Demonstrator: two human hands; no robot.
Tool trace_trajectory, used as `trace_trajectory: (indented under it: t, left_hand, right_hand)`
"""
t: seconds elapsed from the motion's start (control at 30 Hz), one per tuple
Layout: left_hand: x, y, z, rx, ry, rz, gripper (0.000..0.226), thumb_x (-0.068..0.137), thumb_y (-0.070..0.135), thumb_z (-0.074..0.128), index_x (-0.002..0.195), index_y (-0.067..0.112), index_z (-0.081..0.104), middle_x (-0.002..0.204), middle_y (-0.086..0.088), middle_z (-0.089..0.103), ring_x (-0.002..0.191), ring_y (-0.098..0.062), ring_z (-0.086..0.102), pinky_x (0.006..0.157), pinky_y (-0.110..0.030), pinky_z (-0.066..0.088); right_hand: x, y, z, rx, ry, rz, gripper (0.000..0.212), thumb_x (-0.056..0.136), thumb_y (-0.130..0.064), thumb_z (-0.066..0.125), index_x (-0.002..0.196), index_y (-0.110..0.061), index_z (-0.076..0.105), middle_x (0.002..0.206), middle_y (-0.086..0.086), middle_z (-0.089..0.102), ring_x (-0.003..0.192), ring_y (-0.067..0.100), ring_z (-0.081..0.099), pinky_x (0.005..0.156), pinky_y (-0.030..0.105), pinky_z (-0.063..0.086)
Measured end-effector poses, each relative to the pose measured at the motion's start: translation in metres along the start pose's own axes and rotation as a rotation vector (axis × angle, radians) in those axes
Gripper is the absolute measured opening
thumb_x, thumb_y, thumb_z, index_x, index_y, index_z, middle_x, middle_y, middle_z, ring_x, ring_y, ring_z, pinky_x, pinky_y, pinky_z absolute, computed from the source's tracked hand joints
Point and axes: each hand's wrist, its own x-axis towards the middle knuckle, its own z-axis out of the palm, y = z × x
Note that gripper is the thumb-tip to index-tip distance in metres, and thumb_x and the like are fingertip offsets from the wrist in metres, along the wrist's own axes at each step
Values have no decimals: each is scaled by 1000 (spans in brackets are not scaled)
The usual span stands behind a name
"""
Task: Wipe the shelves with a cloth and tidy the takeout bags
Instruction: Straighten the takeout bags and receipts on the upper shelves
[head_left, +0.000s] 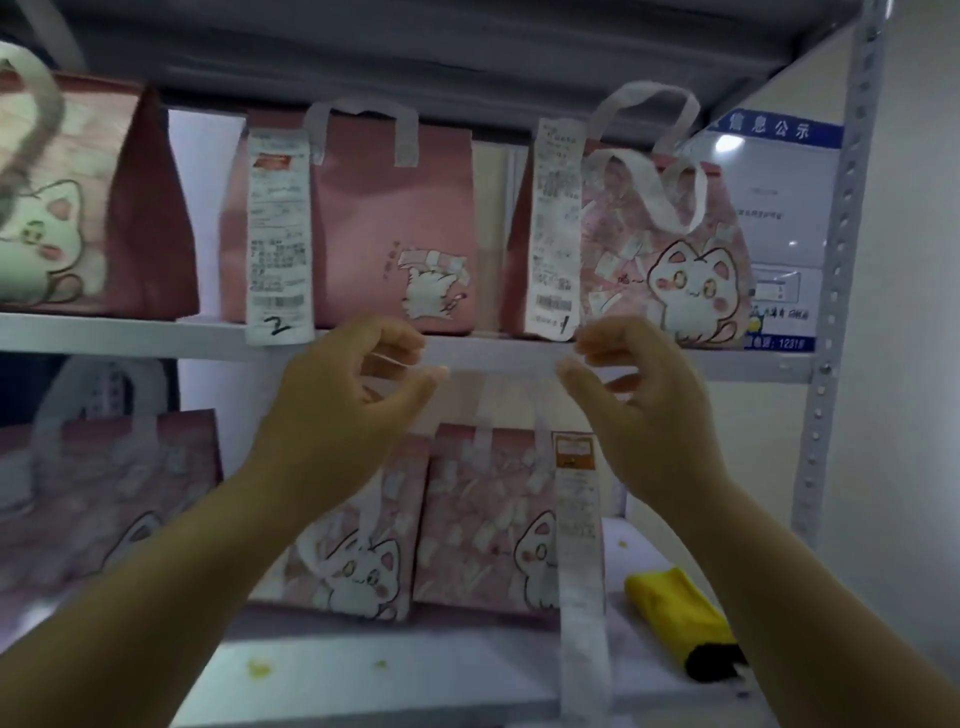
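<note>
Left grip (343, 400), right grip (644, 400) curled, bags (363, 223) behind, cloth (675, 613) below

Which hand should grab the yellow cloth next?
Probably the right hand: the yellow cloth lies at the lower shelf's right end, beneath that forearm; the left hand would have to cross over.

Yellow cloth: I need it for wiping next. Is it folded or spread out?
Folded: the yellow cloth lies as a compact oblong bundle on the lower shelf.
</note>
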Motion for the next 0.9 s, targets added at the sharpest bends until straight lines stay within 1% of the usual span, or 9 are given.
trace_trajectory:
  t: [0.07, 0.13, 0.23, 0.4, 0.5, 0.6, 0.7, 0.8, 0.9]
  left_hand:
    - [-20, -9, -29, 0, -36, -37, 15, 77, 39, 66, 89, 32, 60, 86, 14, 64, 81, 4, 61, 66, -17, 50]
    - [-41, -20, -58, 38, -81, -70, 20, 74, 47, 63, 88, 33, 58, 84, 16, 64, 80, 6, 61, 63, -12, 47]
    - [-73, -40, -101, 91, -131, -144, 26, 72, 51, 60, 89, 32, 59, 82, 17, 64, 78, 7, 60, 62, -12, 47]
    - [-125, -81, -158, 156, -124, -333, 13, 76, 30, 72, 85, 26, 64, 78, 13, 67, 73, 2, 62, 67, -23, 51]
    - [-149, -104, -185, 186, -124, -436, 11, 77, 29, 72, 84, 27, 64, 78, 13, 68, 74, 5, 60, 64, -15, 48]
    - [-167, -131, -206, 222, -122, -525, 12, 78, 32, 71, 87, 28, 63, 80, 14, 67, 77, 10, 58, 59, -6, 43]
    - [-177, -158, -220, 277, -112, -599, 13, 79, 35, 70, 89, 32, 62, 80, 18, 66, 79, 13, 57, 60, -8, 39]
    - [-182, -185, -228, 328, -97, -641, 12, 79, 37, 70, 85, 37, 60, 78, 20, 66, 76, 10, 59, 61, -11, 40]
    - [-181, -214, -232, 384, -84, -667, 13, 78, 37, 70, 88, 35, 61, 79, 17, 67, 76, 7, 60, 63, -14, 43]
  right_hand:
    - [-17, -22, 18, 34, -41, 21, 15, 84, -27, 66, 97, -25, 58, 92, -12, 60, 85, 3, 59, 65, 16, 48]
    - [-34, -44, 37, 66, -87, 50, 17, 82, -33, 64, 95, -23, 60, 91, -11, 61, 83, 4, 59, 65, 15, 49]
    - [-62, -72, 67, 101, -160, 101, 18, 82, -32, 67, 94, -19, 63, 89, -7, 64, 80, 7, 60, 70, 21, 49]
    - [-110, -111, 119, 161, -351, 169, 15, 85, -32, 63, 94, -20, 61, 90, -8, 62, 81, 1, 57, 70, 16, 47]
    - [-133, -127, 152, 218, -461, 249, 13, 85, -35, 61, 93, -25, 59, 92, -12, 61, 84, -1, 56, 67, 12, 42]
    - [-150, -134, 185, 231, -532, 298, 16, 85, -37, 62, 94, -23, 61, 93, -12, 61, 85, -1, 56, 67, 10, 41]
    - [-162, -134, 220, 249, -597, 341, 13, 85, -38, 62, 93, -28, 58, 93, -15, 58, 87, -3, 54, 72, 13, 42]
    - [-169, -125, 254, 212, -662, 352, 17, 85, -40, 62, 98, -30, 56, 97, -14, 57, 90, -3, 52, 73, 12, 39]
    - [-172, -110, 290, 190, -713, 381, 25, 86, -41, 61, 106, -26, 56, 105, -9, 56, 93, 3, 52, 81, 21, 42]
